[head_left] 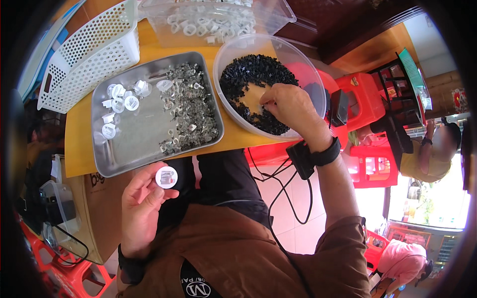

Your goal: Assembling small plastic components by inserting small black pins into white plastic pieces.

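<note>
My left hand (144, 201) pinches a small round white plastic part (166, 177) with a clear and metallic middle, held just off the near edge of a metal tray (134, 139). Over a round clear tub (318, 94) at the right, my right hand (288, 107) reaches in with its fingertips pressed together among small black plastic pieces (256, 69). Whatever those fingertips hold, if anything, is hidden. Inside the tray, several white round parts (131, 103) lie at the left, and a heap of small clear and metallic bits (191, 116) covers the right side.
A white perforated basket (89, 54) stands at the far left. Behind the tray is a clear bin (159, 25) of white rings. Dark cables (283, 184) hang from my right wrist. Red stools (365, 99) and another person (432, 159) are off to the right.
</note>
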`<action>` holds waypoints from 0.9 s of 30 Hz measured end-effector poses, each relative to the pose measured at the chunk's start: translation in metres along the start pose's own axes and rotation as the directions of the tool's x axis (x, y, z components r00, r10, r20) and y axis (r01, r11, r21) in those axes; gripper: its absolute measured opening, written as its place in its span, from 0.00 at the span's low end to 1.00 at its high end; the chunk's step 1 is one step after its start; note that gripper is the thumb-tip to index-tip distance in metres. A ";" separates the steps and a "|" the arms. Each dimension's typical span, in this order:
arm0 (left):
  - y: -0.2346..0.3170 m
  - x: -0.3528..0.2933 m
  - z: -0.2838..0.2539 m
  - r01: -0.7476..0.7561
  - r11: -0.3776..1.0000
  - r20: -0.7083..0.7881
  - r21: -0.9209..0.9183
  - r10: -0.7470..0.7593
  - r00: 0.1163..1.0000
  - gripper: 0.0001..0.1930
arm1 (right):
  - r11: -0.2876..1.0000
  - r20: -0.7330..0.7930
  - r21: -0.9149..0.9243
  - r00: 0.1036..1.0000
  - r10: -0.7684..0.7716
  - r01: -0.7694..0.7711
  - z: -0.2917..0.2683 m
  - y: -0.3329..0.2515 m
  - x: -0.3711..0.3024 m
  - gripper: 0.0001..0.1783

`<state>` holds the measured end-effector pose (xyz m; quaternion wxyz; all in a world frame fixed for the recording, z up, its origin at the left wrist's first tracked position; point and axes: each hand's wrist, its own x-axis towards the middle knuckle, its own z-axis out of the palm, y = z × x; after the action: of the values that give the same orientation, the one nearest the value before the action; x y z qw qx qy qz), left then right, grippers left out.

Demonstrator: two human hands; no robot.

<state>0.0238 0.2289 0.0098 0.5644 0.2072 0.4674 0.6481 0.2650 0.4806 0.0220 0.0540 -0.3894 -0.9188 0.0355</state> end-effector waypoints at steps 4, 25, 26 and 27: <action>-0.002 -0.004 -0.003 0.016 0.999 0.082 0.042 -0.020 0.996 0.22 | 0.999 0.007 0.032 1.000 -0.025 0.025 0.004 0.000 0.005 0.04; -0.005 0.005 0.004 -0.135 0.991 0.219 0.021 0.127 0.967 0.12 | 0.468 -0.404 0.847 0.878 0.259 0.252 -0.042 -0.100 -0.058 0.10; -0.003 0.005 0.006 -0.147 0.989 0.219 0.027 0.138 0.966 0.10 | 0.324 -0.403 0.886 0.896 0.186 0.331 -0.032 -0.109 -0.060 0.13; -0.002 0.004 0.006 -0.148 0.988 0.214 0.031 0.138 0.967 0.10 | 0.300 -0.409 0.882 0.906 0.106 0.364 -0.020 -0.118 -0.057 0.13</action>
<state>0.0287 0.2344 0.0103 0.5575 0.3212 0.4036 0.6505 0.2233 0.3580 0.0505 0.4572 -0.2037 -0.7180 0.4836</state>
